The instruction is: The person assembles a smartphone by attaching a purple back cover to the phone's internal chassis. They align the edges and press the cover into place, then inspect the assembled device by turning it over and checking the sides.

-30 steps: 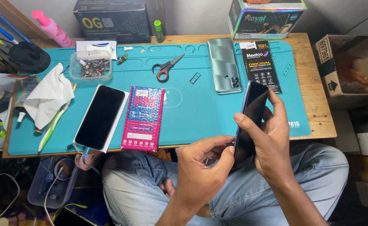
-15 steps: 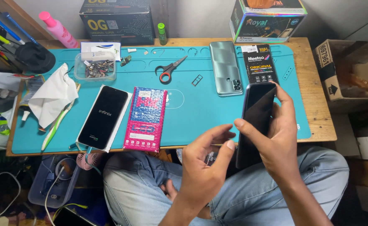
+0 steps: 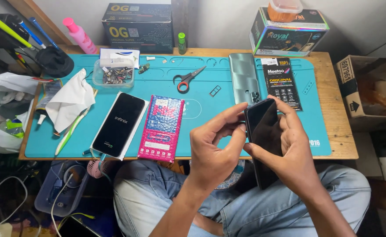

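Holding a dark phone (image 3: 263, 140) upright over the lap, just off the near edge of the teal mat (image 3: 210, 109) — lifted higher and turned more face-on than half a second ago, so more of the glass is showing. Right hand (image 3: 289, 153) wrapping it from the right, fingers curled shut around its edge and back. Left hand (image 3: 212, 147) closing in, thumb and forefinger pinching at the phone's upper left edge, other fingers loosely bent. Lying on the mat: a second phone (image 3: 118, 123) with screen lit, a pink bubble-wrap packet (image 3: 161, 128), scissors (image 3: 187, 79), a grey back cover (image 3: 244, 77). Leaving bare mat between packet and hands — open room there.
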